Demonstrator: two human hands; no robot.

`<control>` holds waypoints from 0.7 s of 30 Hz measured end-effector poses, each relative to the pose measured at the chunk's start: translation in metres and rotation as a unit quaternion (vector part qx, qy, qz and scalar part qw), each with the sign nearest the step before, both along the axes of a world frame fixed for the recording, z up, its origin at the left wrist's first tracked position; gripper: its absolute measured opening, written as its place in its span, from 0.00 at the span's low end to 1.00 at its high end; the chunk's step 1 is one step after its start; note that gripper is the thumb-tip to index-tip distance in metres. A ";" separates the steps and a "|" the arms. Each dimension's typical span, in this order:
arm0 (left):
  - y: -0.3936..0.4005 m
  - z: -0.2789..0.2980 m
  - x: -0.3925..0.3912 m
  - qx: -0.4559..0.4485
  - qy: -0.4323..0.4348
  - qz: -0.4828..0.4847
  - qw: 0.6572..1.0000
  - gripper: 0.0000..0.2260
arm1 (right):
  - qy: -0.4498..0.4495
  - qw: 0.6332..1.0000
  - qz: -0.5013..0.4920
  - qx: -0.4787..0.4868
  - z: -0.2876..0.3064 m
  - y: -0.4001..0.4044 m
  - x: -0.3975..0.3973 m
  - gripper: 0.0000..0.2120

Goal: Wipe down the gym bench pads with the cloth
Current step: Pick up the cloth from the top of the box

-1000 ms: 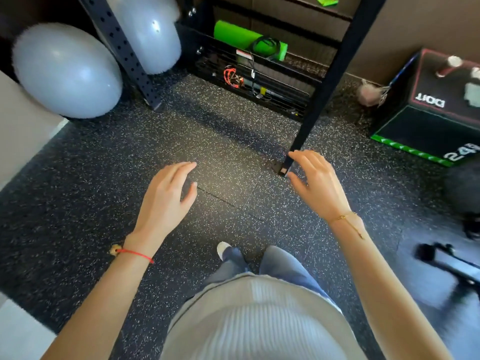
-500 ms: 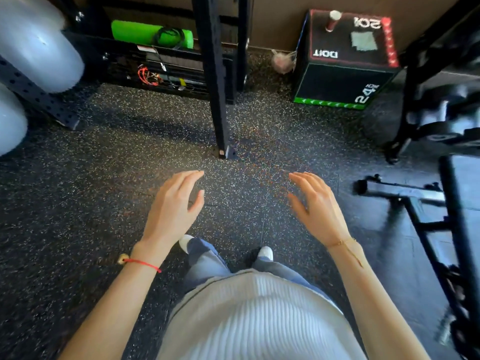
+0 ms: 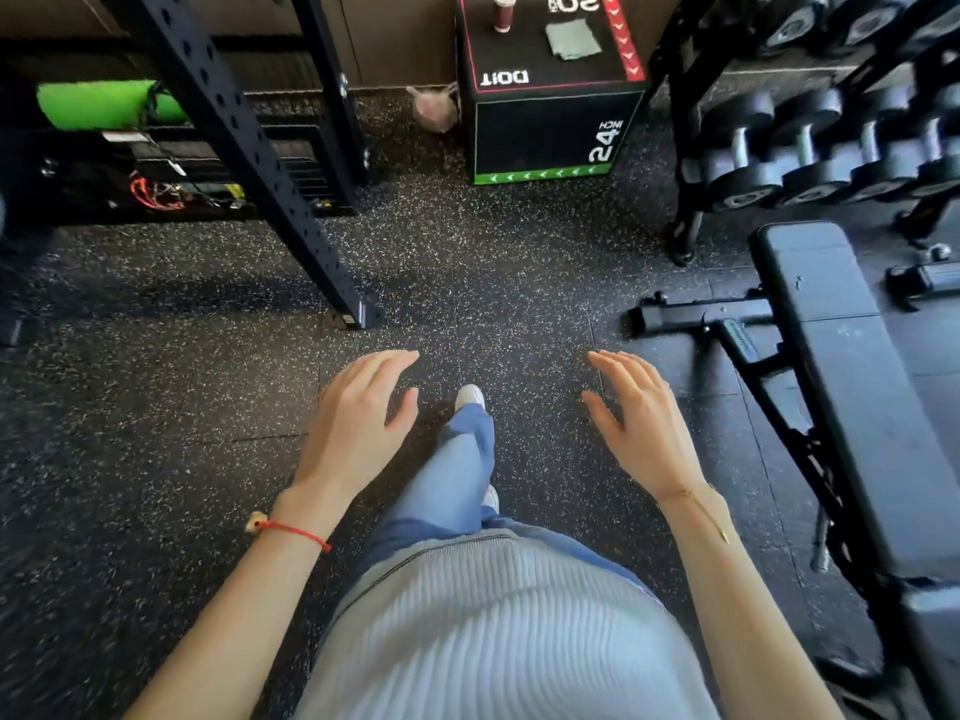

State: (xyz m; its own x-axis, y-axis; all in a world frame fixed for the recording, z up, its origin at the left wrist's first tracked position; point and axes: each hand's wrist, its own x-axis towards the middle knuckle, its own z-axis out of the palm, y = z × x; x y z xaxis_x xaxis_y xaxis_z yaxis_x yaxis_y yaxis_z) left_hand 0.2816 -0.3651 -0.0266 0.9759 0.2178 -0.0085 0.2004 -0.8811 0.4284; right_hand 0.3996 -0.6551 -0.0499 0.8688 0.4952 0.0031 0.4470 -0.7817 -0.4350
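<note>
Black speckled rubber floor (image 3: 156, 407) underfoot, seen from above. Left hand (image 3: 353, 428) and right hand (image 3: 639, 428) both out in front at waist height, palms down, fingers straight and loosely spread, holding nothing, touching nothing, well apart from each other. Red string bracelet (image 3: 291, 530) on the left wrist, thin gold chain (image 3: 701, 504) on the right. Blue trouser leg and white shoe (image 3: 470, 396) between the hands.

Black padded gym bench (image 3: 852, 387) at the right edge, lying lengthwise away from the viewer, its pads bare, its base bar reaching out over the floor near the right hand. Folded grey-green cloth (image 3: 573, 39) far ahead on top of the black plyo box (image 3: 545, 132), beside a small upright bottle (image 3: 503, 12), well apart from both hands and from the bench. Dumbbell rack (image 3: 810, 142) just beyond the bench; dark perforated rack upright (image 3: 249, 163) left of centre; green foam roll (image 3: 98, 103) on a low shelf behind it.
</note>
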 end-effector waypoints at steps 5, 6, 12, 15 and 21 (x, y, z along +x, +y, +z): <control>-0.004 -0.007 0.071 -0.004 -0.003 -0.039 0.999 0.17 | 0.004 0.999 -0.033 0.010 -0.011 -0.008 0.048 0.21; -0.004 -0.008 0.089 -0.007 -0.005 -0.046 0.999 0.17 | 0.003 0.999 -0.039 0.010 -0.013 -0.009 0.062 0.21; 0.005 -0.013 0.219 -0.014 -0.020 -0.071 0.997 0.17 | -0.001 0.998 -0.055 0.004 -0.013 -0.004 0.177 0.20; 0.013 -0.005 0.283 -0.014 -0.023 -0.066 0.997 0.17 | -0.009 0.999 -0.052 -0.002 -0.006 0.003 0.245 0.20; 0.028 0.005 0.395 -0.022 -0.021 -0.071 0.997 0.17 | -0.018 0.998 -0.053 0.008 0.000 0.017 0.357 0.20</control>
State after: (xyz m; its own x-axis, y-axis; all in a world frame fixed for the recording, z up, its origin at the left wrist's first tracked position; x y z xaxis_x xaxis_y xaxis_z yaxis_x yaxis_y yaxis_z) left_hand 0.6768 -0.3375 -0.0217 0.9966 0.0779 0.0270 0.0559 -0.8790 0.4735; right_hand 0.7563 -0.6386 -0.0496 0.9158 0.3994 0.0430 0.3775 -0.8188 -0.4326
